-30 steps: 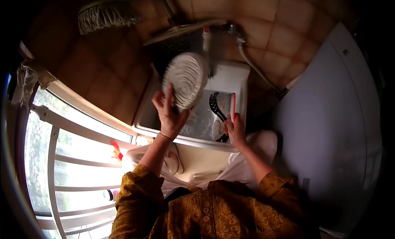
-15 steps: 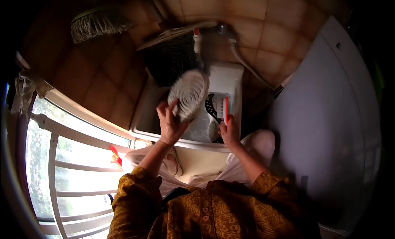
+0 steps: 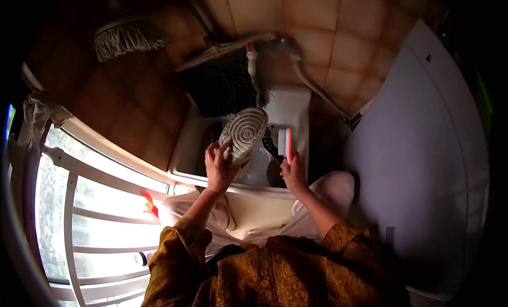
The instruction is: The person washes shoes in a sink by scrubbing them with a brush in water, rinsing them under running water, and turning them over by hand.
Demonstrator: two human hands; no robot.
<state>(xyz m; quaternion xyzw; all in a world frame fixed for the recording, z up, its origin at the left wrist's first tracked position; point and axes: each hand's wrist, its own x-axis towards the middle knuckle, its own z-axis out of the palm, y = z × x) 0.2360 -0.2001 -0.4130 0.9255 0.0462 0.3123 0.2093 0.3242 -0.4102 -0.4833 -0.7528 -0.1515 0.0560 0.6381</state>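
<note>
My left hand point(image 3: 218, 167) grips a shoe point(image 3: 243, 133) over the white sink point(image 3: 190, 148), with its pale ridged sole turned up toward me. My right hand point(image 3: 292, 173) holds an orange scrubbing brush point(image 3: 286, 142) just right of the shoe, white bristles facing the sole, a small gap between them. A black item point(image 3: 271, 146) lies in the sink between the shoe and the brush; I cannot tell what it is.
A tap point(image 3: 252, 54) and a grey hose point(image 3: 312, 87) hang above the sink on the tiled wall. A broom head point(image 3: 222, 82) and a mop point(image 3: 127, 37) lean there too. A white appliance point(image 3: 418, 164) stands at the right, a barred window point(image 3: 90, 212) at the left.
My left hand has lowered the shoe toward the sink and tilted its sole more toward me. My right hand has raised the brush upright beside it.
</note>
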